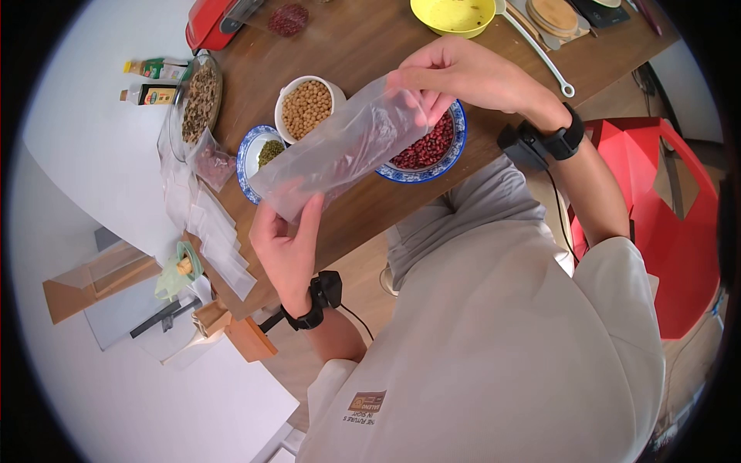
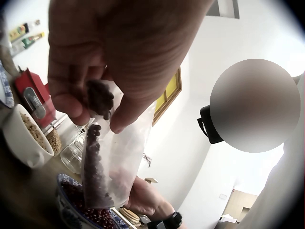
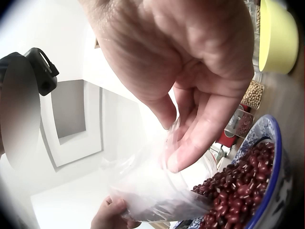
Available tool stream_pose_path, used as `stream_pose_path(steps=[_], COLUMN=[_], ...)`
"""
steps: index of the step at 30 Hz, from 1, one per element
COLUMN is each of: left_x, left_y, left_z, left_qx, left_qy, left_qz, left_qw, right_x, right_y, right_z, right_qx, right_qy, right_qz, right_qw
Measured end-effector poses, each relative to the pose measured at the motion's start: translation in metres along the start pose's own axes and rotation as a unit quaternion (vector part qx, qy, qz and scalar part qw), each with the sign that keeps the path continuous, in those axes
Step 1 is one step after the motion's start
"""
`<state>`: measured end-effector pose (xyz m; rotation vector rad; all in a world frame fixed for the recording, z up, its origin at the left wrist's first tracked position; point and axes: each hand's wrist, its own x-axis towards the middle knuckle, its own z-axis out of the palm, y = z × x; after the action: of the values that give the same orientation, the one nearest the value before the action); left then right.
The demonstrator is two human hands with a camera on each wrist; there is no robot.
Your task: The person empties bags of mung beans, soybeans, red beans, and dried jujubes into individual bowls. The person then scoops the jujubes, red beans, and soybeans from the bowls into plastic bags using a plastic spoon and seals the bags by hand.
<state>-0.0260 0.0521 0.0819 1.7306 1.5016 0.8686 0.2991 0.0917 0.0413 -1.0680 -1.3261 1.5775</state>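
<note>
A clear plastic bag (image 1: 340, 147) is stretched between both hands, slanting over the table. Its lower end is pinched between the thumb and fingers of my left hand (image 1: 287, 243), beside a bowl of green beans (image 1: 270, 151). My right hand (image 1: 471, 77) pinches the other end near its edge, above a blue-and-white bowl (image 1: 461, 139) of red beans (image 3: 243, 186). Dark red beans (image 2: 95, 167) show along one side of the bag in the left wrist view, with a dark clump (image 2: 100, 98) between the left fingers.
A white cup (image 1: 337, 94) of chickpeas stands behind the bag. Flat clear bags (image 1: 220, 239) lie along the table's left edge, near a small filled bag (image 1: 212, 162) and a glass bowl (image 1: 218, 89). A yellow pan (image 1: 451, 19) is at the back; a red chair (image 1: 648, 224) stands right.
</note>
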Motion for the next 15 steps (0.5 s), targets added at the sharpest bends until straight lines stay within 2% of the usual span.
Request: stream_pose_path(steps=[3,5,9,15], left_x=[0.003,0.005,0.007,0.007], left_y=[-0.002,-0.009,-0.006,-0.001], left_z=[0.004,0.005,0.004,-0.006], left_qx=[-0.002,0.003,-0.002,0.008], left_qy=[-0.008,-0.010,-0.013,0.017], left_qz=[-0.014,0.023,0.021,0.027], left_qw=[1.000,1.000,1.000,0.999], right_x=[0.000,-0.001,0.001,0.009], right_y=[0.004,0.006,0.012,0.014], right_z=[-0.004,-0.005,-0.002,0.010], right_qx=[0.005,0.008,0.017,0.038], right_qy=[0.007,0.015,0.010,0.007], right_qz=[-0.009,-0.014,0.005,-0.002], right_qw=[1.000,1.000,1.000,0.999])
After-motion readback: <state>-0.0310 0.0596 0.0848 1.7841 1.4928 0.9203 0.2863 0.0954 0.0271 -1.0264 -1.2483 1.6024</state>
